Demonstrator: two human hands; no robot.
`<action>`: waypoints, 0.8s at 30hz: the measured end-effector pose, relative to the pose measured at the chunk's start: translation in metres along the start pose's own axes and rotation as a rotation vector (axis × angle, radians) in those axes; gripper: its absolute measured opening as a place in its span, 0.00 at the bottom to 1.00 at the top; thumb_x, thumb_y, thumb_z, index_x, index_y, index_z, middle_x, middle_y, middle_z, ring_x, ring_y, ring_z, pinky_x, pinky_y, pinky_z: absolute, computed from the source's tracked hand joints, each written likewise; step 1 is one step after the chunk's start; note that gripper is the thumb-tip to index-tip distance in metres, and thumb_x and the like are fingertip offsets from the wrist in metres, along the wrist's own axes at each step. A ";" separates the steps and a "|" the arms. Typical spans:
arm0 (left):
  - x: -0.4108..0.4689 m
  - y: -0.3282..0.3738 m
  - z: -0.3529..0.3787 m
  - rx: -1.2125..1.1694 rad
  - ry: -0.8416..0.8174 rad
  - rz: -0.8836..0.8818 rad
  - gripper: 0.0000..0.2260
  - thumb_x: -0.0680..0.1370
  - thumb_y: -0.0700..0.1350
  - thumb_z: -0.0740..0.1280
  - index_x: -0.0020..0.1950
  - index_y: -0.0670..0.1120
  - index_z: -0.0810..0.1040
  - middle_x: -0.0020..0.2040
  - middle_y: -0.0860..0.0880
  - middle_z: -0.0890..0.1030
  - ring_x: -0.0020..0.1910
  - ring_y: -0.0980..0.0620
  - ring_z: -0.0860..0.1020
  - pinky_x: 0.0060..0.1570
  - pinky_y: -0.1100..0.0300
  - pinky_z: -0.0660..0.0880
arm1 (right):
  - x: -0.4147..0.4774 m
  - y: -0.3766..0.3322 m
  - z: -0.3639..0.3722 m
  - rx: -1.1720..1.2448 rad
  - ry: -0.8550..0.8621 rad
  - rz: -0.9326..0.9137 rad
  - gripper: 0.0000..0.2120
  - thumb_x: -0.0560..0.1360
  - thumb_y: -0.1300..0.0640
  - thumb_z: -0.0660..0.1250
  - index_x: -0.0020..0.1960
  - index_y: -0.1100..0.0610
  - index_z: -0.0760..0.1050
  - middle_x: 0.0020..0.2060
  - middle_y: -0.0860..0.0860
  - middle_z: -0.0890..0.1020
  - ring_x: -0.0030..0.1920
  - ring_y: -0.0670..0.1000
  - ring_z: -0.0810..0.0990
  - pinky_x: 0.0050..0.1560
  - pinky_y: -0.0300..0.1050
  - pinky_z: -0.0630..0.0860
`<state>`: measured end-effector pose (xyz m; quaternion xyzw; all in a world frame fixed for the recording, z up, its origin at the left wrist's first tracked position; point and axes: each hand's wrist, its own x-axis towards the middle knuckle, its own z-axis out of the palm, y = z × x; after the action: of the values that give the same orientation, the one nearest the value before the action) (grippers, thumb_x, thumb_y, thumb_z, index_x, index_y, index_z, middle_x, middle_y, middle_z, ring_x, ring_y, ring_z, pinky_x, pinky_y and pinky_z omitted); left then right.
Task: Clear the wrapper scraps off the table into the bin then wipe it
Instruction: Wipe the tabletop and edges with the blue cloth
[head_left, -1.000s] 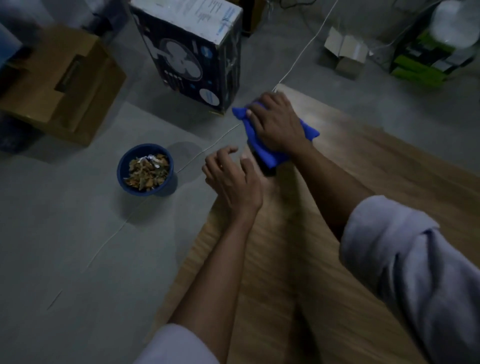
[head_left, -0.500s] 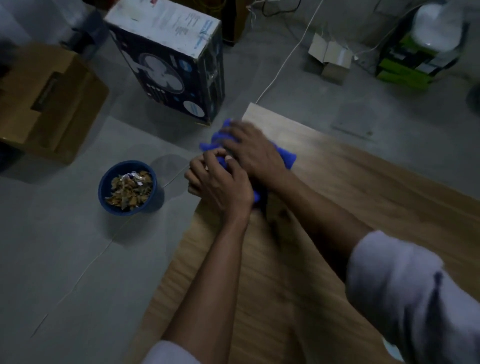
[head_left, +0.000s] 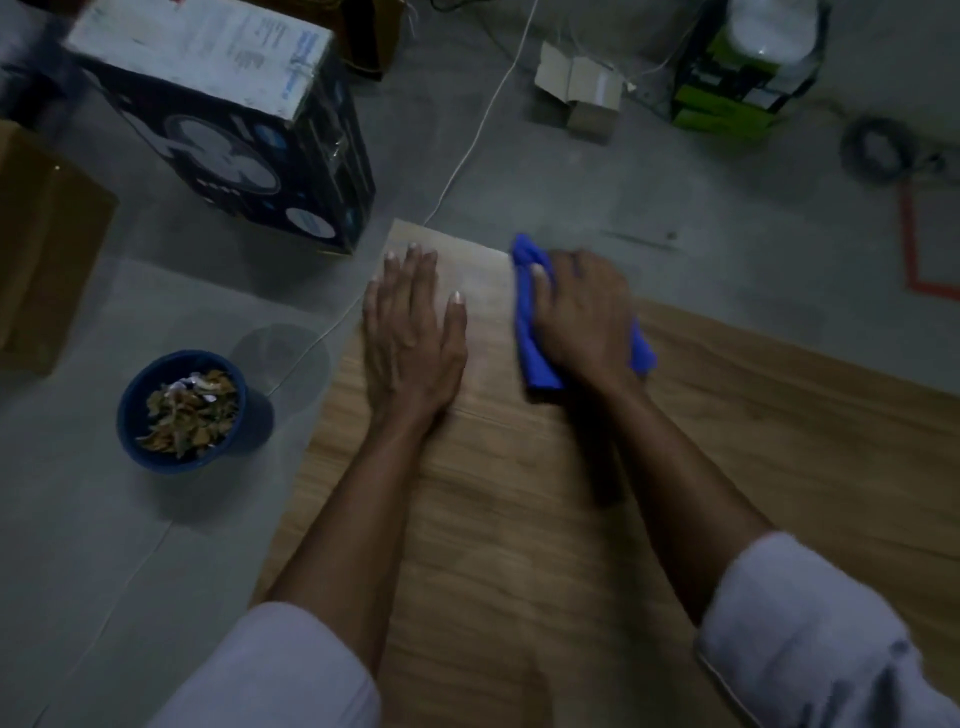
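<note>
A wooden table (head_left: 571, 519) fills the lower right. My right hand (head_left: 582, 306) presses flat on a blue cloth (head_left: 535, 358) near the table's far edge. My left hand (head_left: 410, 332) lies flat on the wood near the far left corner, fingers straight, holding nothing. On the floor to the left stands a blue bin (head_left: 150, 441) filled with wrapper scraps (head_left: 189, 410). No scraps show on the visible table top.
A dark fan box (head_left: 249, 156) stands on the floor beyond the table corner. A brown carton (head_left: 41, 244) sits at the left edge. A white cable (head_left: 467, 150) runs across the floor. A small open box (head_left: 582, 88) and green packaging (head_left: 727, 104) lie at the back.
My right hand has slid the cloth to the right along the far edge. My left hand has uncurled and now lies flat at the corner.
</note>
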<state>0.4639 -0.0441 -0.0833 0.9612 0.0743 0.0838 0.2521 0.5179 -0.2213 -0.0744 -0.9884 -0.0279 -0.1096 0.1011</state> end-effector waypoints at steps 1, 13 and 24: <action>-0.001 0.003 0.001 0.089 -0.055 0.027 0.29 0.84 0.58 0.48 0.83 0.46 0.59 0.83 0.47 0.57 0.83 0.48 0.52 0.81 0.49 0.45 | -0.010 0.028 -0.008 -0.042 -0.006 0.053 0.17 0.83 0.47 0.55 0.53 0.58 0.78 0.47 0.60 0.80 0.49 0.64 0.77 0.53 0.57 0.69; 0.006 0.005 -0.008 0.058 -0.032 -0.045 0.26 0.85 0.55 0.43 0.83 0.50 0.57 0.83 0.51 0.59 0.82 0.53 0.53 0.81 0.49 0.48 | 0.016 -0.082 0.018 0.044 -0.001 -0.054 0.17 0.81 0.46 0.58 0.57 0.55 0.79 0.48 0.57 0.81 0.50 0.59 0.77 0.57 0.53 0.67; -0.006 0.023 -0.012 0.262 -0.216 0.111 0.35 0.76 0.69 0.55 0.82 0.58 0.57 0.85 0.50 0.47 0.83 0.47 0.43 0.79 0.37 0.44 | -0.049 0.139 -0.039 -0.077 -0.045 0.313 0.24 0.81 0.40 0.52 0.68 0.51 0.75 0.58 0.56 0.79 0.60 0.60 0.75 0.65 0.53 0.67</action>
<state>0.4579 -0.0590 -0.0622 0.9918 0.0039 -0.0167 0.1264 0.4730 -0.3667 -0.0747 -0.9861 0.1284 -0.0712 0.0783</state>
